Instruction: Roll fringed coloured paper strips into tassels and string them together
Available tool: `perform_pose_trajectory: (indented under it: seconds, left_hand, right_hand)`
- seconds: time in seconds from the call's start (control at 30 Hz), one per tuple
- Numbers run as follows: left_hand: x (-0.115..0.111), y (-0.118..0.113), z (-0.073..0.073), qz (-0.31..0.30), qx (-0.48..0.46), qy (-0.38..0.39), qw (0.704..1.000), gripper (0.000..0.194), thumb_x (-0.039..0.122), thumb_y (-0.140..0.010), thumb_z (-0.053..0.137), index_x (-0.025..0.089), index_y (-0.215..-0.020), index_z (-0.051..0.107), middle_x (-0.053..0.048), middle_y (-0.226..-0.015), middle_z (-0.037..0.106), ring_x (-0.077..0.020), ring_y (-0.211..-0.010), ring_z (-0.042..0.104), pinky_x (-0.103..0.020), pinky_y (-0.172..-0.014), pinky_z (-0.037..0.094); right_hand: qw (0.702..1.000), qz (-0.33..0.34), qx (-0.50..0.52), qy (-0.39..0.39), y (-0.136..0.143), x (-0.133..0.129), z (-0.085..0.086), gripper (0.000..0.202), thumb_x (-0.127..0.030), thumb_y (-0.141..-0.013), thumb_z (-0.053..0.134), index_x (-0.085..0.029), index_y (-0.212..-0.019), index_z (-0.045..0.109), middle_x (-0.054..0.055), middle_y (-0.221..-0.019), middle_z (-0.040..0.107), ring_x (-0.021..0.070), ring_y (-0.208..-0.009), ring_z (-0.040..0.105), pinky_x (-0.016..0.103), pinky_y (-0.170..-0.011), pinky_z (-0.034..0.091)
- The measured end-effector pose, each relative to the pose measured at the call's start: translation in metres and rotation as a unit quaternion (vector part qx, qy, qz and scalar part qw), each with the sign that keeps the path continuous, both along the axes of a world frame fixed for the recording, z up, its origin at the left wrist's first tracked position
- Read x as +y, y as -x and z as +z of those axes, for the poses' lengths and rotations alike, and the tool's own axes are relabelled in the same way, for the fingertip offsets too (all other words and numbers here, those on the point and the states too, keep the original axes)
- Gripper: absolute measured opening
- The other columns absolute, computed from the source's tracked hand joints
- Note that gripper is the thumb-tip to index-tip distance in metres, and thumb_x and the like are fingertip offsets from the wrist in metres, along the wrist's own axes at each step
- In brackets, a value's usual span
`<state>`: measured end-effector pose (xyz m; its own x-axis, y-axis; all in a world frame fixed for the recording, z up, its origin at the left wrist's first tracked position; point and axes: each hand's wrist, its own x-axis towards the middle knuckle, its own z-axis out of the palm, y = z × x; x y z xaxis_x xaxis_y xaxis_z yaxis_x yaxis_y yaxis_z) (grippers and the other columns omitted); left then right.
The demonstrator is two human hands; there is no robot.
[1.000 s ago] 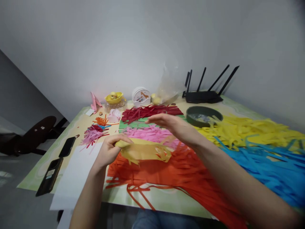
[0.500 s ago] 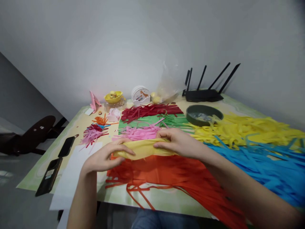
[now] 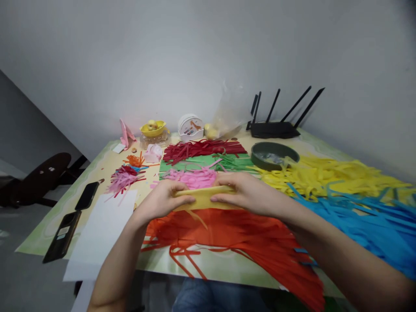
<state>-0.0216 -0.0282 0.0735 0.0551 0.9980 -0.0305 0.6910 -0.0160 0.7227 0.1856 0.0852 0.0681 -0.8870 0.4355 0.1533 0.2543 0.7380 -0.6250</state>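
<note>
Between my two hands stretches a strip of yellow tissue paper (image 3: 204, 198). My left hand (image 3: 165, 197) pinches its left part between thumb and fingers. Its right part is in the closed fingers of my right hand (image 3: 238, 190). A thin yellow strand dangles below. Directly underneath lies orange fringed paper (image 3: 211, 227), its strips trailing over the table's front edge. Just beyond the hands sit pink fringed paper (image 3: 191, 177), green fringed paper (image 3: 191, 164) and dark red fringed paper (image 3: 204, 149).
To the right spread yellow fringe (image 3: 338, 175) and blue fringe (image 3: 351, 225). A dark round tin (image 3: 260, 160) and a black router (image 3: 274, 129) stand behind. At left lie a phone (image 3: 87, 195), a phone case (image 3: 61, 236), white paper (image 3: 100, 236) and a small multicoloured tassel (image 3: 123, 180).
My left hand has shifted its hold inward, closer to my right hand, with fingers now pinched together. A thin yellow strand now hangs from the paper. The view has shifted slightly.
</note>
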Motion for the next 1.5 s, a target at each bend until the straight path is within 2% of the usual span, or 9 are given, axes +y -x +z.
perform_pose_trajectory:
  seconds: [0.1,0.3,0.43,0.6,0.77,0.97,1.17,1.3,1.5]
  left_hand:
    - [-0.003,-0.003,0.004,0.020,0.002,-0.013,1.000,0.025,0.037,-0.079,0.063,0.014,-0.068,0.061,0.003,-0.064,0.052,-0.0109,-0.062,0.045,-0.021,-0.057,0.034]
    - [-0.006,-0.001,0.004,0.045,-0.015,-0.042,0.998,0.030,0.039,-0.080,0.062,0.014,-0.066,0.058,0.003,-0.064,0.050,-0.0107,-0.062,0.047,-0.020,-0.056,0.035]
    - [-0.011,0.002,-0.007,0.078,-0.117,-0.088,0.986,0.024,0.037,-0.082,0.062,0.014,-0.075,0.061,0.002,-0.068,0.055,-0.0107,-0.058,0.054,-0.021,-0.057,0.041]
    - [-0.017,0.005,-0.025,0.079,-0.282,-0.113,0.949,0.018,0.029,-0.081,0.064,0.015,-0.090,0.070,-0.001,-0.067,0.062,-0.0114,-0.051,0.058,-0.023,-0.055,0.047]
    - [-0.022,0.008,-0.032,0.035,-0.345,-0.138,0.928,0.011,0.018,-0.078,0.066,0.017,-0.078,0.077,-0.003,-0.062,0.064,-0.0134,-0.060,0.059,-0.023,-0.059,0.046]
    - [-0.029,0.004,-0.033,0.057,-0.324,-0.163,0.930,0.016,0.013,-0.079,0.064,0.020,-0.079,0.078,-0.004,-0.068,0.066,-0.0116,-0.062,0.056,-0.021,-0.056,0.041]
    - [-0.037,-0.004,-0.031,0.049,-0.388,-0.152,0.908,0.014,0.014,-0.078,0.064,0.020,-0.073,0.076,-0.002,-0.066,0.061,-0.0100,-0.058,0.053,-0.021,-0.053,0.037]
    - [-0.041,0.000,-0.030,0.025,-0.345,-0.132,0.929,0.017,0.015,-0.080,0.058,0.018,-0.076,0.074,-0.004,-0.073,0.060,-0.0117,-0.064,0.052,-0.022,-0.057,0.039]
    - [-0.041,-0.002,-0.026,0.019,-0.278,-0.169,0.946,0.024,0.036,-0.083,0.058,0.014,-0.076,0.067,-0.005,-0.073,0.057,-0.0145,-0.066,0.050,-0.026,-0.061,0.039]
  right_hand:
    - [1.000,-0.003,-0.010,-0.003,0.000,0.002,-0.002,0.025,-0.037,-0.085,0.056,-0.017,-0.071,0.061,0.002,-0.070,0.062,0.0155,-0.065,0.055,0.025,-0.060,0.036]
    - [0.999,-0.031,0.012,0.007,-0.005,0.001,-0.004,0.032,-0.045,-0.085,0.053,-0.017,-0.071,0.061,0.000,-0.069,0.061,0.0139,-0.064,0.054,0.023,-0.057,0.036]
    - [0.996,-0.070,0.056,0.029,-0.008,-0.003,-0.006,0.028,-0.042,-0.084,0.054,-0.017,-0.073,0.062,0.001,-0.068,0.061,0.0140,-0.061,0.055,0.023,-0.055,0.039]
    - [0.955,-0.070,0.186,0.220,-0.010,-0.012,-0.018,0.017,-0.033,-0.077,0.060,-0.018,-0.082,0.066,0.003,-0.080,0.066,0.0136,-0.061,0.062,0.023,-0.055,0.050]
    - [0.904,-0.059,0.264,0.331,-0.011,-0.015,-0.034,0.009,-0.017,-0.069,0.062,-0.019,-0.075,0.069,0.001,-0.073,0.068,0.0109,-0.053,0.062,0.021,-0.052,0.051]
    - [0.917,-0.056,0.287,0.272,-0.018,-0.017,-0.038,0.026,-0.007,-0.068,0.056,-0.023,-0.077,0.075,-0.001,-0.066,0.066,0.0083,-0.049,0.055,0.017,-0.047,0.045]
    - [0.932,-0.007,0.295,0.211,-0.026,-0.019,-0.030,0.026,-0.005,-0.073,0.057,-0.023,-0.077,0.075,0.000,-0.068,0.067,0.0096,-0.056,0.057,0.018,-0.052,0.044]
    - [0.935,0.034,0.295,0.192,-0.029,-0.015,-0.029,0.019,-0.011,-0.079,0.057,-0.020,-0.074,0.073,0.001,-0.068,0.067,0.0105,-0.059,0.059,0.019,-0.055,0.045]
    - [0.960,0.062,0.263,0.076,-0.032,-0.014,-0.025,0.023,-0.031,-0.090,0.053,-0.019,-0.083,0.070,0.004,-0.076,0.069,0.0134,-0.069,0.063,0.022,-0.063,0.048]
